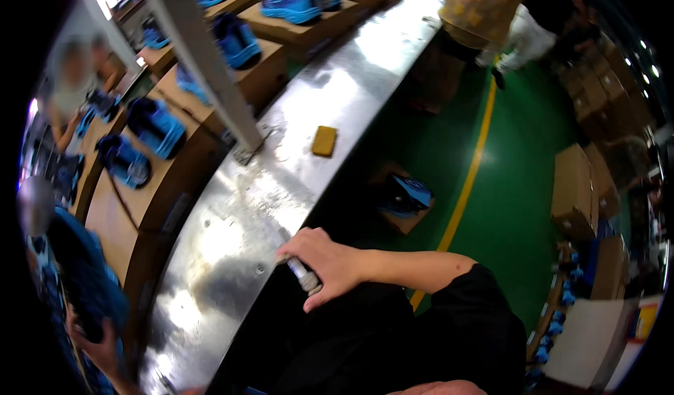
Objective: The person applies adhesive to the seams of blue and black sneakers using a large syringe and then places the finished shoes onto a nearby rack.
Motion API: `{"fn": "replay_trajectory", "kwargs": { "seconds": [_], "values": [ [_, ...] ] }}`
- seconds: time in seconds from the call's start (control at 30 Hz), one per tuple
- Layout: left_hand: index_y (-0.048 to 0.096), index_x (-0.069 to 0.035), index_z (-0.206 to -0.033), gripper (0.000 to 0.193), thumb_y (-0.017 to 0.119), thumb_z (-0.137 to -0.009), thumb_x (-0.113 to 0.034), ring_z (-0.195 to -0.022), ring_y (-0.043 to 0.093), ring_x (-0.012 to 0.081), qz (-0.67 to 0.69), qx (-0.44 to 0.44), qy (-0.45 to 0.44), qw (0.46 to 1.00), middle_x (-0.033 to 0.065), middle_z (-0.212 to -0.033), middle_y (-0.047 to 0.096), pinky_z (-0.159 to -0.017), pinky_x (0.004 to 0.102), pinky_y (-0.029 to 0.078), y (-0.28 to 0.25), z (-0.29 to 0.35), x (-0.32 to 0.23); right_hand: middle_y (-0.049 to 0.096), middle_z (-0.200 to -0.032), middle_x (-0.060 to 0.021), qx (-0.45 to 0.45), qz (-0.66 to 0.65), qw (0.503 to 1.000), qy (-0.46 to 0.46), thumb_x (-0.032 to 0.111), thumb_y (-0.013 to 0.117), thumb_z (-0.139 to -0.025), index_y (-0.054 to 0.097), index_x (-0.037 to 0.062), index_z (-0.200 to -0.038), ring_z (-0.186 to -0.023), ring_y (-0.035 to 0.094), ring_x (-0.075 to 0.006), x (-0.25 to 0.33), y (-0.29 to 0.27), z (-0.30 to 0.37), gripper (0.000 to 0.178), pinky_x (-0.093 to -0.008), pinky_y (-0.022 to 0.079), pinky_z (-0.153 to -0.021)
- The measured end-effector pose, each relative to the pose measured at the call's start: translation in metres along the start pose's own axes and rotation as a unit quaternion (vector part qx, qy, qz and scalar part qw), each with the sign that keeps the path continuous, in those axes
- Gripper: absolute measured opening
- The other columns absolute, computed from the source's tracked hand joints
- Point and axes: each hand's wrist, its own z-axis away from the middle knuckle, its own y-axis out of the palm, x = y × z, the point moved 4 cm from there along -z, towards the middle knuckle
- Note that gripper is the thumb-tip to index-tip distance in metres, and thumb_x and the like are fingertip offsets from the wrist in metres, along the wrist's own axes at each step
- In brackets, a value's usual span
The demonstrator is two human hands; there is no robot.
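Observation:
My right hand is closed around a short grey-white cylindrical tool, beside the near edge of the metal bench. A narrow metallic part shows at its far end; the kind of tool is not clear. At the far lower left, my left hand grips a blue and black sports shoe, which stands large in view with its opening dark. Part of that hand is lost in the dark rim. Farther up the bench lies a yellow-brown sponge-like block, apart from both hands.
Blue shoes stand on a tan conveyor left of the bench. A grey post rises from the bench. Another person stands beyond its far end. Cardboard boxes and a yellow line are on the green floor.

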Motion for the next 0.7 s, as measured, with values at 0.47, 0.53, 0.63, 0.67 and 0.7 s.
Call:
{"fn": "replay_trajectory", "kwargs": {
  "seconds": [0.47,0.53,0.63,0.67,0.7],
  "values": [
    [0.065,-0.012,-0.116,0.035,0.062,-0.081,-0.013,-0.114,0.055,0.0286,0.125,0.186,0.160,0.961,0.0071,-0.119,0.063,-0.105,0.0474,0.036,0.052,0.110,-0.203,0.055,-0.117,-0.0109,-0.002,-0.238,0.920,0.310,0.077,0.074,-0.057,0.032,-0.0036,-0.142,-0.092,0.052,-0.0137,0.031,-0.026,0.003,0.124,-0.0270,0.043,-0.083],
    [0.065,-0.013,-0.114,0.034,0.063,-0.080,-0.014,-0.114,0.055,0.0270,0.179,0.160,0.162,0.957,0.0054,-0.119,0.062,-0.104,0.0441,0.037,0.060,0.120,-0.205,0.054,-0.112,-0.0145,0.006,-0.304,0.903,0.305,0.080,0.074,-0.053,0.033,-0.0029,-0.138,-0.088,0.051,-0.0155,0.041,-0.024,-0.009,0.125,-0.0272,0.041,-0.076],
    [0.066,-0.020,-0.110,0.030,0.064,-0.082,-0.012,-0.111,0.056,0.0236,0.197,0.135,0.175,0.955,-0.0011,-0.116,0.063,-0.104,0.0400,0.036,0.069,0.132,-0.210,0.049,-0.103,-0.0173,0.046,-0.447,0.857,0.252,0.077,0.074,-0.057,0.031,-0.0016,-0.135,-0.084,0.046,-0.0173,0.064,-0.017,-0.037,0.119,-0.0283,0.038,-0.067],
    [0.065,-0.020,-0.108,0.028,0.065,-0.081,-0.014,-0.110,0.056,0.0225,0.200,0.118,0.170,0.958,-0.0016,-0.116,0.063,-0.100,0.0367,0.038,0.072,0.133,-0.213,0.051,-0.102,-0.0156,0.042,-0.485,0.836,0.254,0.076,0.076,-0.058,0.034,0.0008,-0.133,-0.083,0.047,-0.0175,0.069,-0.014,-0.046,0.114,-0.0287,0.037,-0.064],
    [0.065,-0.020,-0.107,0.027,0.065,-0.081,-0.014,-0.110,0.056,0.0219,0.208,0.120,0.173,0.955,-0.0017,-0.116,0.062,-0.098,0.0355,0.039,0.075,0.133,-0.215,0.052,-0.102,-0.0157,0.059,-0.519,0.816,0.247,0.073,0.077,-0.058,0.036,0.0025,-0.132,-0.083,0.048,-0.0184,0.071,-0.008,-0.056,0.110,-0.0290,0.037,-0.063]
  ]
}}
